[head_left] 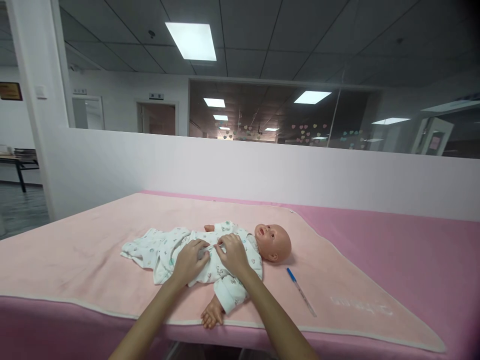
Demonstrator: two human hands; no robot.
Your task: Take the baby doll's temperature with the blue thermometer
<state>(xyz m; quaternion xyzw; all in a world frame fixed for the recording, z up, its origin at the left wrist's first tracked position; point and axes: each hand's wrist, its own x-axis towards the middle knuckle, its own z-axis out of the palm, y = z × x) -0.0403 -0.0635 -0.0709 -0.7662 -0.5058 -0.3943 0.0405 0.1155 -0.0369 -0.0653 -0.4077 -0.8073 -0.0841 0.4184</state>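
Note:
A baby doll [273, 242] lies on its back on a pale pink blanket [75, 260], head to the right, dressed in a white patterned romper [161, 250]. My left hand [191, 260] rests on the doll's belly, fingers pinched on the romper's front. My right hand [233, 252] is on the chest beside it, fingers also closed on the fabric at the front opening. The two hands nearly touch. One doll hand [213, 314] sticks out of the near sleeve by the blanket's front edge.
A blue-capped pen [301, 291] lies on the blanket to the right of the doll. The blanket covers a darker pink table surface [412, 250]. A white partition wall [262, 170] stands behind the table. A dark table [18, 162] stands far left.

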